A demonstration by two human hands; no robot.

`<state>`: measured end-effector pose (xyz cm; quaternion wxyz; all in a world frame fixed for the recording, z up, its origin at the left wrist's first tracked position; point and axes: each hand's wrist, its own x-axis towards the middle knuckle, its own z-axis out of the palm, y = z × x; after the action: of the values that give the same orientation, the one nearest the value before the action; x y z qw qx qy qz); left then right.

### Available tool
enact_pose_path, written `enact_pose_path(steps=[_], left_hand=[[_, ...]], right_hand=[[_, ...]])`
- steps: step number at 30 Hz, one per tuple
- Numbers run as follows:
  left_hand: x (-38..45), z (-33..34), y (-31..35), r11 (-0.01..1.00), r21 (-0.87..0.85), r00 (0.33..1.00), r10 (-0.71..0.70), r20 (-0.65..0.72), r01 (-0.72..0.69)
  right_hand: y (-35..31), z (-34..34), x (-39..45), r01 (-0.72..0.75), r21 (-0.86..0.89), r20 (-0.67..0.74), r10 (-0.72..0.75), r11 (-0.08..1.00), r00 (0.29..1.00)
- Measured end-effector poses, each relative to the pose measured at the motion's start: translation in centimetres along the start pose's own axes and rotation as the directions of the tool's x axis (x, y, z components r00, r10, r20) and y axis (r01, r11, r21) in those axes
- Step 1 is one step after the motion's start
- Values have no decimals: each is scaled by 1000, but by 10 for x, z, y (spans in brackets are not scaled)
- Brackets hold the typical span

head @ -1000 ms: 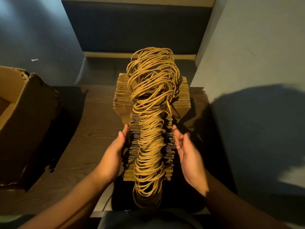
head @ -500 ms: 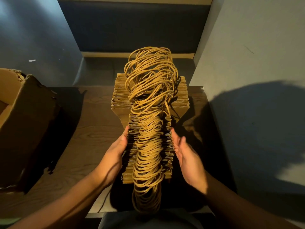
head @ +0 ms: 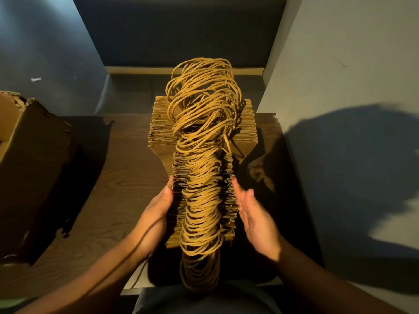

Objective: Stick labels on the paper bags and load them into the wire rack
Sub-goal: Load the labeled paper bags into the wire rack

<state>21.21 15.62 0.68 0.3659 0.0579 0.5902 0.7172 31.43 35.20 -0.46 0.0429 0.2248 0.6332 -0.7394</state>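
A long row of folded brown paper bags stands on edge down the middle of a dark wooden table, with their twisted paper handles bunched along the top. The nearer bags are narrower than the far ones. My left hand lies flat against the left side of the near bags. My right hand is at their right side with its fingers apart, its fingertips touching the bag edges. No labels and no wire rack are in sight.
An open cardboard box stands on the table at the left. A grey wall rises close on the right, and a dark padded bench runs behind the table. A thin dark cable crosses my left wrist.
Both hands slid a little farther along the sides of the near bags. The right hand's fingers spread slightly. The bag row has stayed in place.
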Motion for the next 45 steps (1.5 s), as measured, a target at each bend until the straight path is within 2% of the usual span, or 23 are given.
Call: enact_pose_path(steps=[7, 10, 12, 15, 25, 28, 32, 35, 38, 45], left_hand=[[-1, -4, 0, 992, 120, 999, 40, 19, -42], [3, -3, -2, 1000, 10, 999, -8, -33, 8], [7, -8, -4, 1000, 0, 997, -7, -75, 7], [10, -9, -1, 999, 49, 997, -12, -79, 16], [13, -1, 8, 1000, -25, 1000, 19, 14, -18], [11, -2, 13, 999, 29, 1000, -14, 12, 14], [27, 1, 17, 998, 57, 997, -35, -64, 38], [32, -15, 13, 991, 107, 993, 88, -74, -80], [33, -3, 23, 993, 118, 998, 12, -57, -5], [38, 0, 26, 998, 52, 999, 27, -34, -25]], right_hand=[[-2, -5, 2, 76, 90, -9, -75, 993, 997], [0, -3, 2, 120, 144, -62, -112, 982, 992], [2, -4, 4, 130, 163, -97, -115, 978, 989], [-1, -4, 4, 103, 124, -89, -92, 987, 992], [-13, 4, 2, -1, 46, -16, 2, 999, 1000], [-12, 3, 4, 16, 0, -43, -16, 1000, 999], [-22, 2, 13, 54, 13, -114, -52, 998, 992], [-37, 5, 21, 83, 7, -143, -81, 997, 986], [-44, 9, 26, 63, 99, -127, -51, 993, 991], [-42, 8, 29, 53, 90, -60, -48, 995, 997]])
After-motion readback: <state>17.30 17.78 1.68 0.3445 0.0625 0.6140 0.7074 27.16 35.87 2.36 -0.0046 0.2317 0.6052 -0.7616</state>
